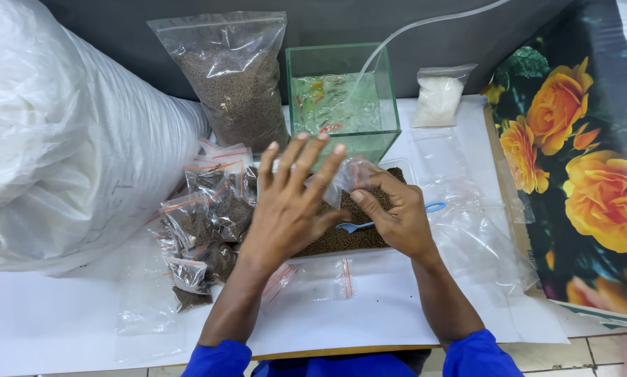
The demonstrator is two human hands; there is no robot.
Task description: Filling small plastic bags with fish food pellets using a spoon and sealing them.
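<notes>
A: While both hands work over the shallow clear plastic tray of brown pellets [341, 241], which step is in hand?

B: Judged as bag opening. The right hand [397, 216] fingers pinch the small clear plastic zip bag [348, 178] at its edge; the left hand [289, 206] fingers are spread flat, touching the bag's near face.

A: Next requirement?

B: Likely parting the mouth. The blue plastic scoop [432, 208] lies just beneath the right fingers; filled pellet bags [208, 216] lie left of the left fingers.
</notes>
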